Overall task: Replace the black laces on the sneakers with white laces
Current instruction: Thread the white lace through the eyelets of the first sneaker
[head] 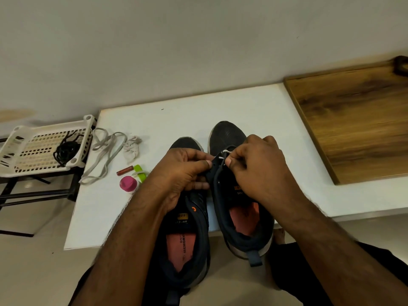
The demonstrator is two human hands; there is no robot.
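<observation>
Two dark sneakers with pink insoles stand side by side on the white table (254, 102), toes pointing away. The left sneaker (187, 239) has no lace visible. My left hand (183, 175) pinches the eyelet flap of the right sneaker (229, 133). My right hand (258, 164) pinches a thin white lace (224, 151) at the lower eyelets of that shoe. A second white lace (103, 155) lies loose on the table to the left. Black laces (66, 149) sit bundled in a white basket (19, 171).
Left of the shoes lie a crumpled cloth (132, 146), a small brown tube (124, 170), a green clip (139, 172) and a pink-capped bottle (128, 184). A wooden board (353, 120) covers the table's right side. The basket rests on a black stand.
</observation>
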